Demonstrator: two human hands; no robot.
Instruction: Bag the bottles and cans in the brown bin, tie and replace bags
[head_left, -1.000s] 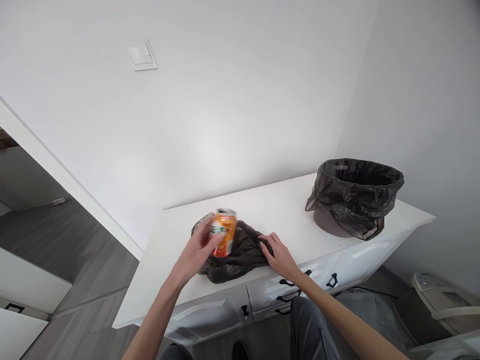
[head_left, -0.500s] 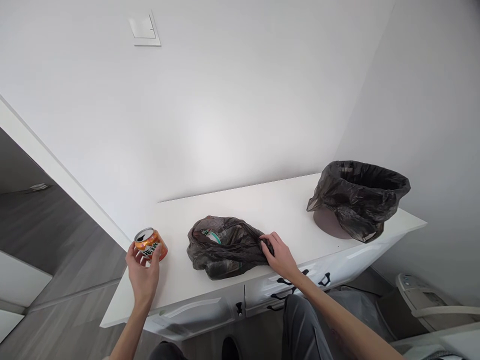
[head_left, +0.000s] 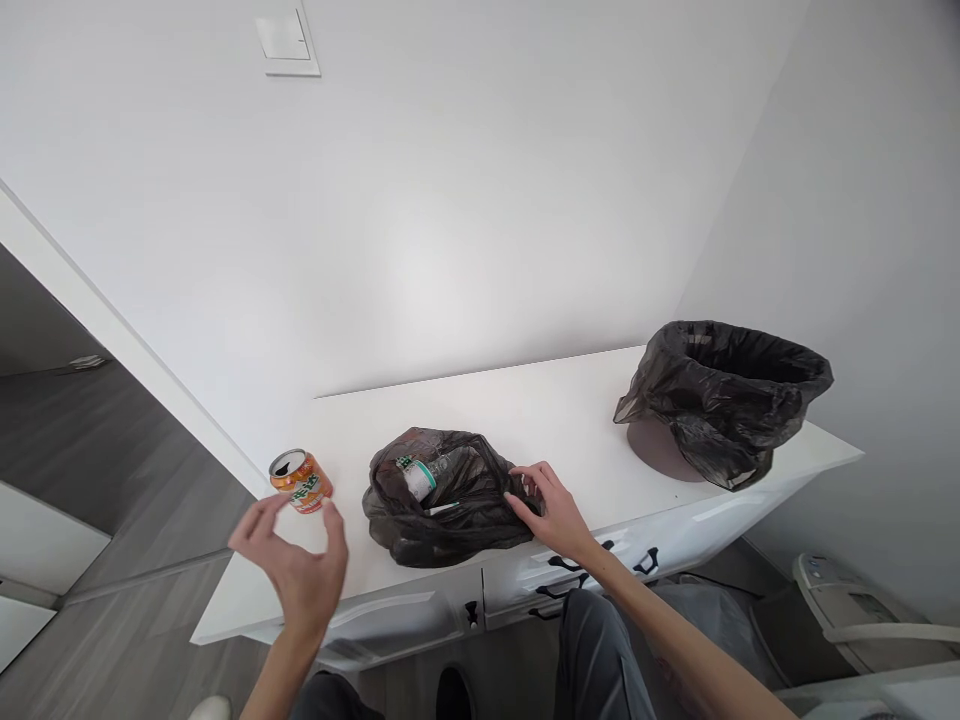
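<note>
An orange drink can (head_left: 301,482) stands upright on the left part of the white cabinet top, its opening facing up. Just in front of it is my left hand (head_left: 296,565), slightly blurred, with thumb and fingers apart and nothing between them. A black plastic bag (head_left: 465,530) lies slumped near the middle. Through its mouth I see a clear plastic bottle (head_left: 421,480) with a white and green label; other contents are unclear. My right hand (head_left: 553,512) rests at the bag's right end, thumb and fingers spread around loose plastic.
A brownish bin (head_left: 660,450) lined with a black bag (head_left: 720,400) stands on the right of the cabinet top (head_left: 559,410). Black-handled drawers (head_left: 559,590) line the cabinet front. A light switch (head_left: 287,38) is on the wall. A grey appliance (head_left: 855,600) sits at lower right.
My left hand has let go of the can and drawn back toward me and right. The bag's mouth has spread wider, showing more of the bottle. My right hand's fingers have loosened.
</note>
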